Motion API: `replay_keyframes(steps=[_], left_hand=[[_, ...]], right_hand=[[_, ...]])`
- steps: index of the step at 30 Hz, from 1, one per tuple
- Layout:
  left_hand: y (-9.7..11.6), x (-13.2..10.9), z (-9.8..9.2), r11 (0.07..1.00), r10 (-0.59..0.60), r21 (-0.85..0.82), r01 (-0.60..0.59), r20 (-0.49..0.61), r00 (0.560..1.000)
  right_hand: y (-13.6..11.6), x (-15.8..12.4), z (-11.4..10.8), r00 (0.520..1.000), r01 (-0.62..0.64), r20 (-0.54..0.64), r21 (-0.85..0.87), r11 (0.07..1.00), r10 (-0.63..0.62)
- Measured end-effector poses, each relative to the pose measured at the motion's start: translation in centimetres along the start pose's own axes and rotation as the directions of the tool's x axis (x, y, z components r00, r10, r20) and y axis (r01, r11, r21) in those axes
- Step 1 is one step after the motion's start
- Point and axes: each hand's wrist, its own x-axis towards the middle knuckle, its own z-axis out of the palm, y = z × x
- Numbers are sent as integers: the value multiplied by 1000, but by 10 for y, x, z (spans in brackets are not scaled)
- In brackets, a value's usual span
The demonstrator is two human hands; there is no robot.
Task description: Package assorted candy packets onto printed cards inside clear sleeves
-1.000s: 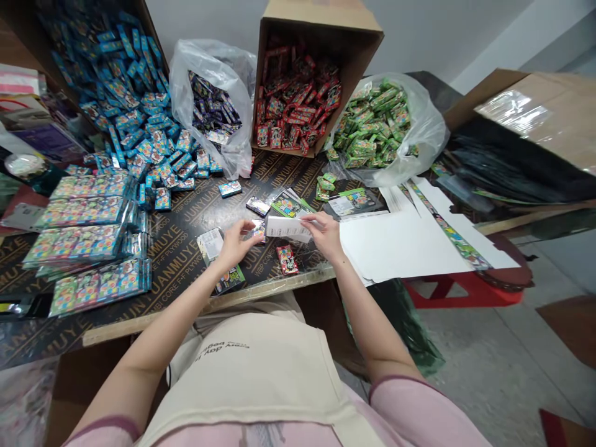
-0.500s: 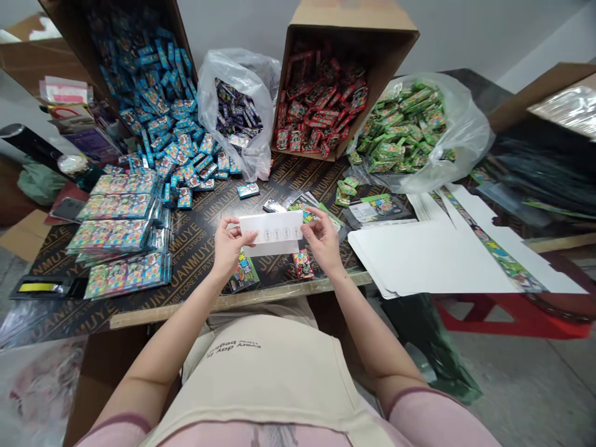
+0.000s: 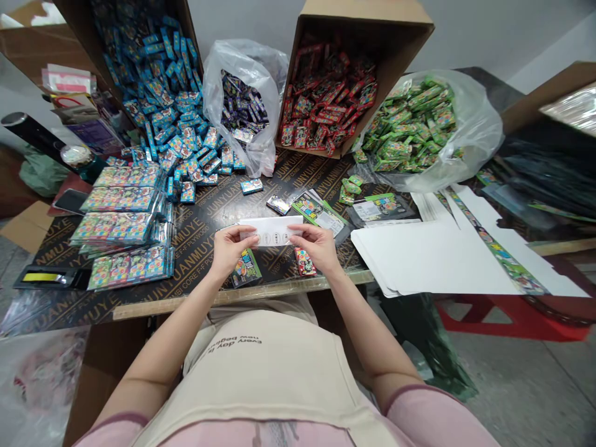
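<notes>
A narrow white strip (image 3: 272,228) with round printed marks is stretched between my two hands above the front of the table. My left hand (image 3: 232,248) pinches its left end, and my right hand (image 3: 316,247) pinches its right end, thumbs on the near face. Below the strip, a green printed card (image 3: 246,269) lies near my left fingers. A small red packet (image 3: 305,261) sits beside my right hand, partly hidden by it. Just behind the hands are a dark small box (image 3: 278,205) and a green packaging card (image 3: 317,211).
Packed sets (image 3: 128,233) are stacked left. Behind are blue boxes (image 3: 186,149), a bag of purple boxes (image 3: 242,105), a carton of red boxes (image 3: 326,112) and a bag of green boxes (image 3: 414,124). White sheets (image 3: 428,257) overhang the front edge at right.
The white strip now looks flatter, without the lower flap showing. My right hand has moved left and its thumb now lies over the strip. The camera view has shifted slightly.
</notes>
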Motion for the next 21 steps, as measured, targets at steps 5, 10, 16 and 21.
replay_keyframes(steps=[5, 10, 16, 21], left_hand=[[-2, 2, -5, 998, 26, 66, -22, -61, 998], [6, 0, -10, 909, 226, 373, -186, -66, 972], [35, -4, -25, 747, 295, 568, -346, 182, 938], [47, -7, -17, 712, 59, 607, -354, 450, 891]], right_hand=[[-2, -2, 6, 998, -32, -52, -55, 998, 29], [-19, -8, 9, 993, 67, -71, -308, 949, -94], [-45, -15, 4, 975, 216, 65, -478, 851, -211], [-51, -21, 13, 983, 15, 181, -285, 959, 38]])
